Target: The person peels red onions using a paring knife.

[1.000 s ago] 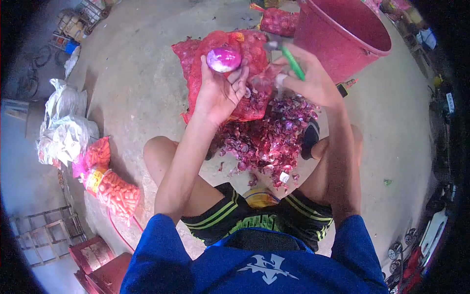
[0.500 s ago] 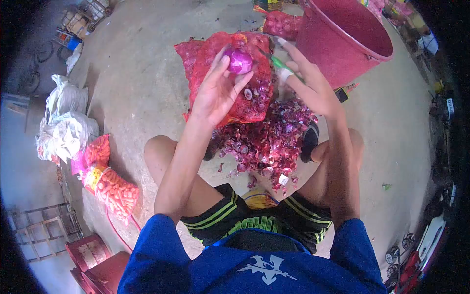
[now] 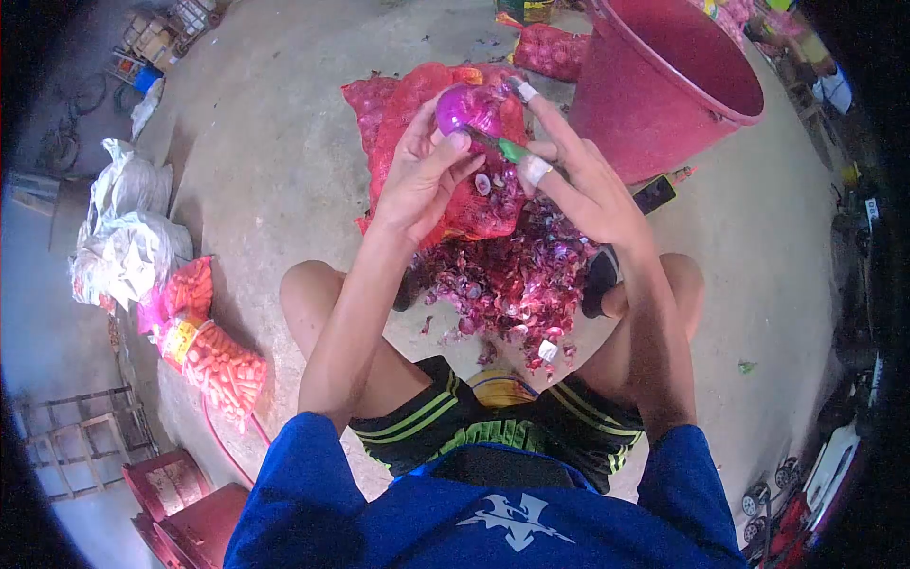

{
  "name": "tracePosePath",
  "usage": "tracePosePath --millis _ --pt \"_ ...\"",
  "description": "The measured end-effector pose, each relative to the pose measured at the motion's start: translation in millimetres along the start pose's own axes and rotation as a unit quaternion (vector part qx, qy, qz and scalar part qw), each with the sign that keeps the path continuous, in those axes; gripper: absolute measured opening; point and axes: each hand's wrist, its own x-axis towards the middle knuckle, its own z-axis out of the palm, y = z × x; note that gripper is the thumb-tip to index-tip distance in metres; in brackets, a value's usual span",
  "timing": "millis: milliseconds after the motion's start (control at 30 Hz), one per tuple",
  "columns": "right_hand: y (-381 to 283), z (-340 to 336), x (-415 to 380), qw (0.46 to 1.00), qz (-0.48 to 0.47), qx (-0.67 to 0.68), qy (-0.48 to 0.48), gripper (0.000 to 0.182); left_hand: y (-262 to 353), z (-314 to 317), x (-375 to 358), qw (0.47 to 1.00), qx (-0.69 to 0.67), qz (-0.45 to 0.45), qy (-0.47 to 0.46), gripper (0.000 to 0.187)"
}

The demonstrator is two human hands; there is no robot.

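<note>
My left hand (image 3: 420,175) grips a purple onion (image 3: 465,107), held up over a red mesh sack of onions (image 3: 453,156) on the concrete floor. My right hand (image 3: 575,180), with white tape on two fingers, holds a small green-handled knife (image 3: 500,145) whose blade touches the onion's right side. Below both hands lies a heap of purple onion skins (image 3: 517,275) between my knees.
A large red bucket (image 3: 679,81) stands at the upper right, with another red mesh sack (image 3: 552,49) behind it. A phone (image 3: 652,193) lies by the bucket. Bags of carrots (image 3: 207,348) and white sacks (image 3: 123,237) sit at the left, red crates (image 3: 180,498) at lower left.
My right hand has swung left and brought the knife against the onion. The left hand turned the onion and closed its fingers more tightly around it.
</note>
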Motion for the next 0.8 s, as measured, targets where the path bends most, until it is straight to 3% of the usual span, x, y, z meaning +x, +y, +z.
tracePosePath --millis 333,500,567,800 --pt "-3.9 10.2 -1.8 0.999 -0.006 -0.017 0.027 0.072 4.3 4.5 0.8 0.992 0.116 0.056 0.002 0.071" --pt "5.0 14.3 -0.9 0.992 -0.085 -0.067 0.071 0.069 10.5 14.2 1.6 0.978 0.181 0.108 -0.002 0.079" --pt "1.7 14.2 -1.7 0.992 -0.076 -0.073 0.073 0.069 12.9 19.1 -2.0 0.946 0.294 0.132 0.025 0.077" --pt "-3.7 24.4 1.7 0.995 -0.039 -0.041 0.078 0.074 6.6 28.8 -2.6 0.931 0.306 0.192 0.048 0.074"
